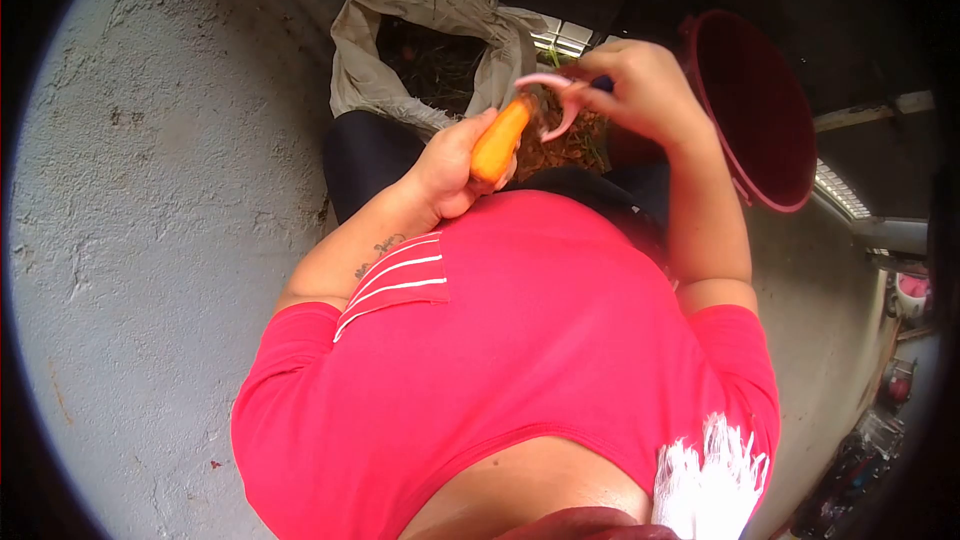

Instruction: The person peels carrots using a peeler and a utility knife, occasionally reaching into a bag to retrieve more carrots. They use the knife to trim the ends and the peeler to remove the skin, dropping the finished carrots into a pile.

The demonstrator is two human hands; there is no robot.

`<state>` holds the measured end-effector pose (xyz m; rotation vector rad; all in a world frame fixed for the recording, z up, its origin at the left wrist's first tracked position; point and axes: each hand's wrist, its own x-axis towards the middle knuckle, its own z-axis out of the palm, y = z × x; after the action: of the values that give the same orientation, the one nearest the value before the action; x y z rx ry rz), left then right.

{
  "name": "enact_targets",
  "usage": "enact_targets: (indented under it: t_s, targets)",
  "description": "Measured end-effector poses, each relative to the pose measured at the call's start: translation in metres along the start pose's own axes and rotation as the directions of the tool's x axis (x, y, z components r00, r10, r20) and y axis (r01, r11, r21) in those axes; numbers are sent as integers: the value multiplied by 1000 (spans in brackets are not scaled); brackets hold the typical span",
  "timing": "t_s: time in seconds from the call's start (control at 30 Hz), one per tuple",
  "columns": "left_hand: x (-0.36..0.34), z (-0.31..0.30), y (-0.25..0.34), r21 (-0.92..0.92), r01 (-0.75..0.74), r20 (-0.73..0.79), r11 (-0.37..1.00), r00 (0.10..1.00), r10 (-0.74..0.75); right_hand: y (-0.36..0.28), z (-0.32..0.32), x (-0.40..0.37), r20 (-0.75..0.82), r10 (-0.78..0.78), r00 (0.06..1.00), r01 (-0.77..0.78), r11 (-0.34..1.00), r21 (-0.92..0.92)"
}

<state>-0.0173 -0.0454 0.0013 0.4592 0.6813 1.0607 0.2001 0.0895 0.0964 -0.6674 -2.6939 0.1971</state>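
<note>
My left hand (455,162) is wrapped round a peeled-looking orange carrot (500,143), held at a slant in front of my belly. In my right hand (640,80) is a Y-shaped peeler with pink arms (563,120) and a dark blue handle, gripped by thumb and fingers. The peeler's head is right at the carrot's upper end, where the picture is slightly blurred. Below the peeler, between my knees, lies a heap of brownish-orange peelings (568,152), partly hidden by my hands.
A white woven sack (358,55) with its top rolled open stands ahead, dry plant scraps inside. To the right is a large dark red bucket (760,110). A rough grey wall (150,240) runs along the left. Assorted items (880,440) lie at the far right.
</note>
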Motion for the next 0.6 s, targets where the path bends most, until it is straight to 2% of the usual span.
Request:
enact_targets:
  t_s: [0.03,0.1,0.13,0.23,0.27,0.3,0.37,0.4,0.43,0.5,0.57,0.6]
  targets:
    - [-3,2,3,-32,34,59,999,998,-32,11,1,0,5,65,998,-65,998,8]
    - [-7,9,9,69,19,71,997,997,-24,18,-6,0,47,289,956,-267,926,-267]
    - [-7,8,13,119,12,97,993,995,-23,20,-11,2,103,448,888,-409,873,-266]
    - [-3,13,9,276,-70,94,959,994,45,42,15,-12,-22,539,842,-539,839,-76]
    - [0,16,5,329,-102,81,939,994,79,41,28,-17,-10,490,872,-489,871,37]
    - [5,18,-1,287,-79,59,955,996,65,30,39,-19,75,533,843,-538,829,153]
    - [14,18,-12,201,-38,19,979,999,35,6,53,-20,154,452,879,-477,820,316]
    - [19,7,-20,164,-19,62,986,998,9,-2,62,-21,182,434,882,-469,779,416]
    - [20,8,-22,114,-53,78,992,996,45,-11,67,-22,210,412,887,-459,727,511]
    - [22,13,-28,14,-119,101,993,988,117,-24,71,-24,226,356,907,-419,699,580]
    - [25,16,-26,-7,-213,69,977,975,213,-24,64,-25,450,364,815,-573,621,535]
    - [28,16,-23,-16,-261,55,965,964,262,-23,64,-27,285,379,880,-475,710,521]
